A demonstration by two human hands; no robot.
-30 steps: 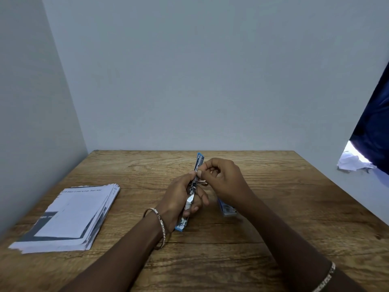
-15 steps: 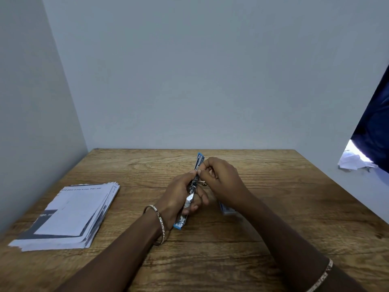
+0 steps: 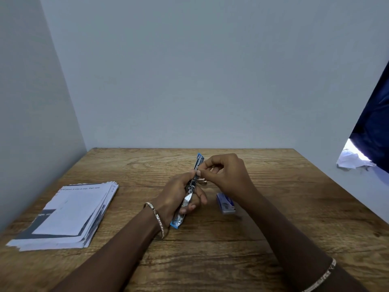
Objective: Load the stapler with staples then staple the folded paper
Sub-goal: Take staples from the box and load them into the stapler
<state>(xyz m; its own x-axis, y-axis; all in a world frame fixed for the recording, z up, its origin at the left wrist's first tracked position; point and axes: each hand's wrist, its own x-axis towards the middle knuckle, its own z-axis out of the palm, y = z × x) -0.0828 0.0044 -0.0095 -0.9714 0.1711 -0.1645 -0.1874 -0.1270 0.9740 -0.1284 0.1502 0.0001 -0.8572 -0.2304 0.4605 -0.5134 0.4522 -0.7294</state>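
Over the middle of the brown wooden table (image 3: 210,249), the left hand (image 3: 174,199) grips a slim blue-and-silver metal stapler (image 3: 194,180), opened out long, its far end pointing away and its near blue end low by the wrist; the left fingers (image 3: 193,206) wrap round its lower half. The right hand (image 3: 227,175) sits just beside it, thumb and forefinger pinched at the open channel, seemingly on a small strip of staples, though that is too tiny to confirm. A small blue staple box (image 3: 226,203) lies on the table under the right wrist. A stack of folded white paper (image 3: 69,216) rests well apart on the left.
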